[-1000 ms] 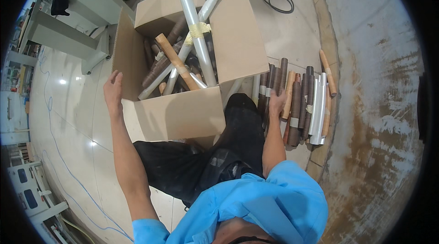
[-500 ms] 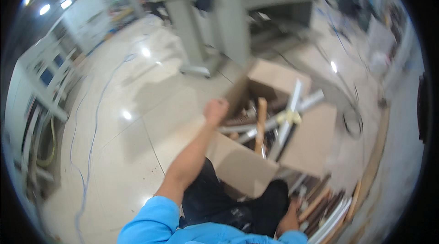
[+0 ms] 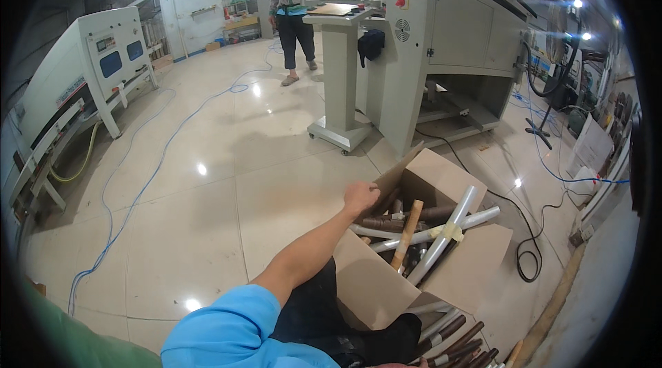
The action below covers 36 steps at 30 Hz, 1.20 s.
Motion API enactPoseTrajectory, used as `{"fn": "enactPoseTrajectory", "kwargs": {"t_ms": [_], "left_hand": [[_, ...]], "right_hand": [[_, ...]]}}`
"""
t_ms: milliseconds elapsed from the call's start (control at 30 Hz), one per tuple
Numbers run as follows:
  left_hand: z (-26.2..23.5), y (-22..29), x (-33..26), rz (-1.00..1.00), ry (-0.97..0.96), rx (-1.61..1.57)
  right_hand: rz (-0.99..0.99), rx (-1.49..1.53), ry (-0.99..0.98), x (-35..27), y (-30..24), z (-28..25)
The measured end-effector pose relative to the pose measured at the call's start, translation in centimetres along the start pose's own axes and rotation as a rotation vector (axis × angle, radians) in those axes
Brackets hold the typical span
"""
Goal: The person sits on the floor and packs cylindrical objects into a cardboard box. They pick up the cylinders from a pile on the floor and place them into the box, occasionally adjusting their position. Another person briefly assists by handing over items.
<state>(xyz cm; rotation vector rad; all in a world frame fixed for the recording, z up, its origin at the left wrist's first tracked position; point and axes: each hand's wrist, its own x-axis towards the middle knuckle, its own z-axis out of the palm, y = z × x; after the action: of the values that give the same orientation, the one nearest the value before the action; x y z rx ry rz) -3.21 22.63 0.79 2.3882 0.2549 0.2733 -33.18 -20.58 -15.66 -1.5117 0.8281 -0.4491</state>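
A brown cardboard box [image 3: 372, 278] stands open in front of my legs, flaps spread outward. My left hand [image 3: 362, 198] is closed at the top edge of its left-hand flap. Inside lie brown tubes [image 3: 441, 213], a tan stick [image 3: 407, 233] and silvery-white tubes [image 3: 448, 233]. Two of the white ones cross, with yellowish tape [image 3: 452, 231] at the crossing. More brown and white tubes [image 3: 452, 333] lie beside the box at the lower right. Only a sliver of my right hand [image 3: 419, 364] shows by them at the lower edge; its fingers are hidden.
A grey machine cabinet [image 3: 458, 30] and a wheeled pedestal [image 3: 339, 78] stand beyond the box. Further back a person [image 3: 295, 13] is standing. Blue cables [image 3: 162, 154] and a black cable [image 3: 527, 230] run over the tiled floor. A white machine [image 3: 103, 58] stands at left.
The view has tilted up, bringing the standing person into sight. My left hand stays at the box's edge. My right arm, visible before, has mostly dropped out of the picture.
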Motion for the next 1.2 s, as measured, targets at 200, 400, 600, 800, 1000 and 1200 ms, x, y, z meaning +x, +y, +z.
{"fn": "enactPoseTrajectory", "kwargs": {"t_ms": [200,400,600,800,1000,1200], "left_hand": [[0.0,0.3,-0.2,0.008,0.051,-0.002],[0.4,0.2,0.0,-0.033,0.113,-0.041],[1.1,-0.2,-0.5,0.022,0.057,0.013],[0.2,-0.2,-0.6,-0.102,0.076,0.022],[-0.4,-0.2,-0.4,-0.221,0.299,0.161],[-1.1,-2.0,0.8,-0.229,0.246,0.197]], "right_hand": [[-0.149,0.286,-0.161,-0.9,-9.2,-2.5],[-0.263,0.533,-0.391,2.0,-12.5,1.0],[-0.250,0.625,-0.419,1.8,-14.6,11.0],[-0.379,0.635,-0.426,0.7,-18.4,20.5],[-0.433,0.742,-0.361,-0.3,-21.0,25.2],[-0.541,0.503,-0.263,0.0,-26.5,28.0]]}}
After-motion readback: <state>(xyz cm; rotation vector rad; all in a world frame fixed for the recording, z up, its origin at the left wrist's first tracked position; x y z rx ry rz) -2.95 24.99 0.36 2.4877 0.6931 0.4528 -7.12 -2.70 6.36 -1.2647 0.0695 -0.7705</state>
